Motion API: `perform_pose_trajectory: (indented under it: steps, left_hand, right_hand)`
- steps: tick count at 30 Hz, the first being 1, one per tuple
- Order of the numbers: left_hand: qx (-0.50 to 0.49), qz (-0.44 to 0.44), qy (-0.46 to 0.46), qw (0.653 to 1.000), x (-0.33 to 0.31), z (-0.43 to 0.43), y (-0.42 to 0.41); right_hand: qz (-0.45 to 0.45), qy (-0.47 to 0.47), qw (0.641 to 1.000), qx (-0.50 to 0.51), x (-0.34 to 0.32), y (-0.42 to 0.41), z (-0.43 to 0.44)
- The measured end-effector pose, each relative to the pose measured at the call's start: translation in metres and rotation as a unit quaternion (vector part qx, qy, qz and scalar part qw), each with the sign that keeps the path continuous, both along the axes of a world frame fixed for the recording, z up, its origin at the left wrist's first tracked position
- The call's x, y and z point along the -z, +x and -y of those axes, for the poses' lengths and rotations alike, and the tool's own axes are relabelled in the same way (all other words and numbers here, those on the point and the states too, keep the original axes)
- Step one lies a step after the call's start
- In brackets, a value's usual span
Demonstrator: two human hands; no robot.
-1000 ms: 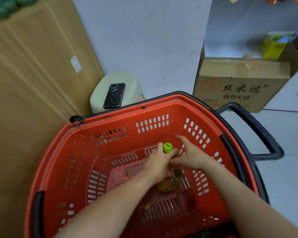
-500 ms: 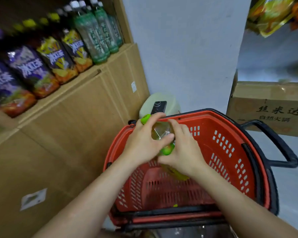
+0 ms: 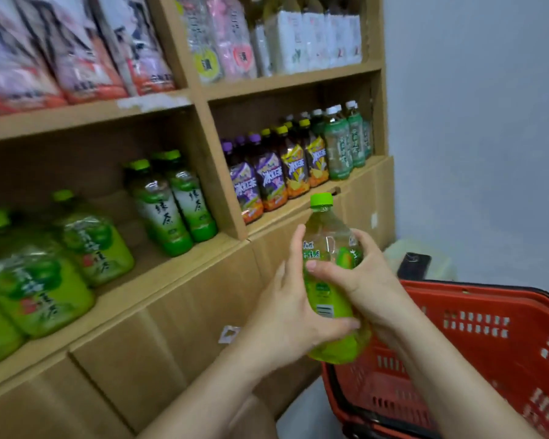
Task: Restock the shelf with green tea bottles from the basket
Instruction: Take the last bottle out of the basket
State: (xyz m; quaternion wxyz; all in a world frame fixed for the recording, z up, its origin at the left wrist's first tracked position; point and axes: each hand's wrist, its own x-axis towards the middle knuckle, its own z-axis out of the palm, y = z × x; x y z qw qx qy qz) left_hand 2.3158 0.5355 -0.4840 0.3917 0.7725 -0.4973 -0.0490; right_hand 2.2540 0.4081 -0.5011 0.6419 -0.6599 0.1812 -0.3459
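Note:
A green tea bottle (image 3: 327,248) with a green cap stands upright in the air, held between both hands in front of the cardboard shelf (image 3: 178,267). My left hand (image 3: 285,315) wraps its lower half from the left, thumb across the front. My right hand (image 3: 358,280) grips its middle from the right. The red basket (image 3: 475,337) sits low at the right, just behind the hands. Two upright green tea bottles (image 3: 171,204) stand on the lower shelf, with several more bottles in green labels (image 3: 45,264) to their left.
Purple and yellow iced tea bottles (image 3: 276,172) and green-labelled bottles (image 3: 346,144) fill the right compartment. Snack bags (image 3: 76,52) line the upper shelf. A black phone (image 3: 414,265) lies on a pale stool beside the grey wall (image 3: 475,122).
Both hands lifted the bottle out of the basket and turned it upright in front of the shelf. The view swung up and left from the basket to the shelves.

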Motion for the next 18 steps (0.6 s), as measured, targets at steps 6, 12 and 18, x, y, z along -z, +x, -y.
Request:
perform_pose_trajectory:
  steps: [6,12,18]
  left_hand:
    - [-0.087,-0.011,-0.095,0.992,-0.031,-0.079,0.06]
    - [-0.136,0.019,-0.141,0.98,-0.052,-0.142,0.122]
    - [-0.23,0.074,-0.141,0.96,-0.06,-0.182,0.169]
  right_hand:
    - [-0.048,-0.144,0.986,-0.072,-0.045,0.079,-0.068]
    - [-0.067,-0.284,0.948,-0.128,-0.092,0.147,-0.122]
    - [-0.054,-0.351,0.933,-0.053,-0.099,0.206,-0.178]
